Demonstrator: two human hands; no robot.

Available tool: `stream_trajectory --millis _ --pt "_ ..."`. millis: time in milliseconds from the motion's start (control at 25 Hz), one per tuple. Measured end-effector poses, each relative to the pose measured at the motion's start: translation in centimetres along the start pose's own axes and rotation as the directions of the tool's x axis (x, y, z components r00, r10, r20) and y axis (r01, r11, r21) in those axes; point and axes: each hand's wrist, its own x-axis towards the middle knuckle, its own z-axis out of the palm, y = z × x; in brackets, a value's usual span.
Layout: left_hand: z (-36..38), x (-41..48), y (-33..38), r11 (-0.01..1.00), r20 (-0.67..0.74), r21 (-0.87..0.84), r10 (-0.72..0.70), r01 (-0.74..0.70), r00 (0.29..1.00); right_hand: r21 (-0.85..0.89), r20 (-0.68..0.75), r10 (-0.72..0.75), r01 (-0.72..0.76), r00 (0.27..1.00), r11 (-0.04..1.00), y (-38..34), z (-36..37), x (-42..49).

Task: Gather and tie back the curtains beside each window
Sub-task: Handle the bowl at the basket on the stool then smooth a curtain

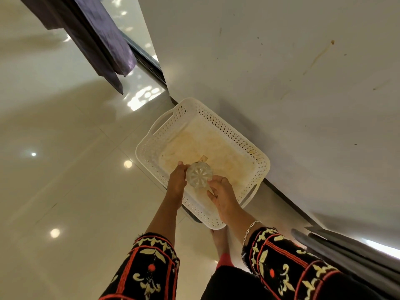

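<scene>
Left hand (177,180) and right hand (223,198) clasp a clear faceted ornament (199,175) above the white basket (151,146); a slack grip could drop and crack it.

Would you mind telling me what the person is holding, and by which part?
A clear ribbed round object, held over the white basket: the left hand grips its left side, the right hand pinches its lower right edge.

I can read no text, number, brand or sign anywhere in my view. The small tan tag (204,158) in the basket (151,146) is too small and blurred for me to make out any lettering. The sleeves (151,263) carry only embroidered leaf patterns, not letters.
</scene>
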Motion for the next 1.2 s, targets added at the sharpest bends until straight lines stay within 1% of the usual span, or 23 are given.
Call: stream_trajectory --millis 80,120,160,200,240,280,320,360,400,440,480,560,720,800,920,1040,1160,1200 --pt "0.4 -0.6 -0.2 0.995 -0.010 0.092 0.046 -0.045 0.999 -0.108 0.013 -0.042 0.043 0.999 0.993 -0.1 -0.2 -0.4" --pt "0.6 -0.9 -0.5 0.976 -0.048 0.201 0.096 -0.084 0.994 -0.213 0.021 -0.088 0.090 0.996 0.973 -0.1 -0.3 -0.7" --pt "0.7 -1.6 -0.7 0.929 -0.089 0.350 0.163 -0.123 0.983 -0.351 0.041 -0.154 0.159 0.987 0.923 -0.1 -0.6 -1.1" --pt "0.8 -2.3 -0.8 0.845 -0.113 0.512 0.247 -0.157 0.962 -0.505 0.075 -0.236 0.241 0.969 0.829 -0.2 -1.0 -1.6" --pt "0.9 -2.8 -1.0 0.727 -0.107 0.662 0.334 -0.183 0.937 -0.654 0.124 -0.324 0.322 0.938 0.684 -0.3 -1.6 -2.0" --pt "0.9 -3.4 -1.2 0.589 -0.071 0.783 0.404 -0.200 0.912 -0.775 0.192 -0.406 0.391 0.894 0.496 -0.4 -2.2 -2.5" --pt "0.9 -4.1 -1.4 0.447 -0.015 0.870 0.447 -0.209 0.894 -0.852 0.270 -0.466 0.434 0.842 0.292 -0.4 -2.9 -3.0" --pt "1.0 -4.9 -1.7 0.325 0.041 0.922 0.464 -0.213 0.885 -0.891 0.334 -0.494 0.440 0.803 0.114 -0.4 -3.8 -3.6" --pt "1.2 -5.9 -1.9 0.233 0.088 0.948 0.465 -0.218 0.881 -0.908 0.370 -0.500 0.419 0.783 -0.017 -0.4 -4.8 -4.2" --pt "1.6 -6.8 -2.0 0.174 0.121 0.959 0.457 -0.222 0.881 -0.919 0.379 -0.491 0.382 0.784 -0.099 -0.4 -5.8 -4.9" --pt "2.1 -7.7 -2.2 0.137 0.143 0.965 0.446 -0.225 0.884 -0.930 0.364 -0.477 0.344 0.800 -0.133 -0.4 -6.8 -5.7" --pt "3.3 -9.7 -2.7 0.072 0.184 0.969 0.423 -0.235 0.887 -0.947 0.319 -0.460 0.293 0.829 -0.130 0.0 -8.9 -7.4" --pt "5.9 -14.2 -5.2 0.011 0.260 0.955 0.446 -0.295 0.856 -0.955 0.295 -0.479 0.257 0.826 -0.146 1.7 -13.7 -11.6" --pt "7.3 -16.6 -6.9 -0.021 0.288 0.949 0.464 -0.315 0.837 -0.958 0.282 -0.503 0.264 0.817 -0.109 3.3 -16.3 -14.0" --pt "9.4 -20.5 -9.7 -0.042 0.332 0.933 0.482 -0.357 0.811 -0.960 0.257 -0.554 0.274 0.792 -0.052 6.0 -20.2 -17.7" --pt "11.5 -24.6 -12.4 -0.107 0.420 0.899 0.482 -0.424 0.769 -0.968 0.190 -0.598 0.249 0.779 0.018 9.2 -24.6 -21.6" --pt "13.8 -28.7 -14.1 -0.111 0.488 0.861 0.456 -0.496 0.745 -0.978 0.098 -0.617 0.191 0.781 0.086 12.0 -28.8 -25.1" --pt "14.6 -30.1 -14.6 -0.143 0.522 0.843 0.448 -0.518 0.726 -0.979 0.065 -0.639 0.172 0.767 0.107 13.1 -30.2 -26.4"
